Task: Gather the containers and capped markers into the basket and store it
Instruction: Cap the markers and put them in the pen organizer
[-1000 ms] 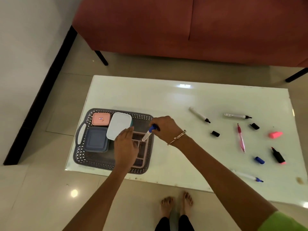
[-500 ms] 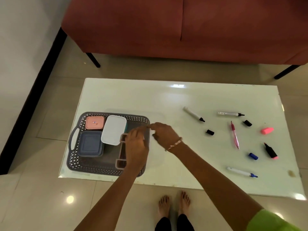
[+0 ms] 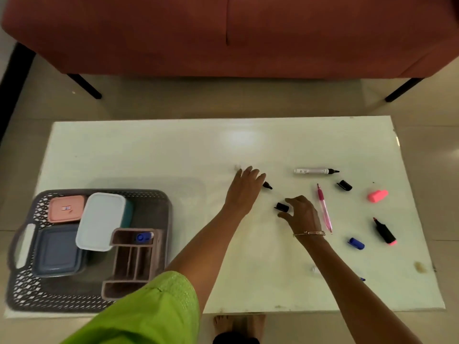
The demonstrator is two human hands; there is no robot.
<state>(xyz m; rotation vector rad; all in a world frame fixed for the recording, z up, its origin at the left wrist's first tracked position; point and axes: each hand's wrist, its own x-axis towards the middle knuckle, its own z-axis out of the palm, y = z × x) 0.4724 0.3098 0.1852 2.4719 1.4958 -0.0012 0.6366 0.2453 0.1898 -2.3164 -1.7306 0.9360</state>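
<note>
Fingers of my right hand [image 3: 300, 212] narrow round the black cap [image 3: 282, 207], mid-table, contact unclear; left hand [image 3: 244, 187] covers the marker [image 3: 267, 185], grip hidden. Light, slick plastic, I'd say: pinch its sides.

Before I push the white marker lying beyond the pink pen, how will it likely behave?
The white marker is a round barrel lying flat on the glossy table, so it would probably roll rather than slide. It looks stiff and light for its size. Its black tip is bare, so it may smear ink if dragged.
</note>
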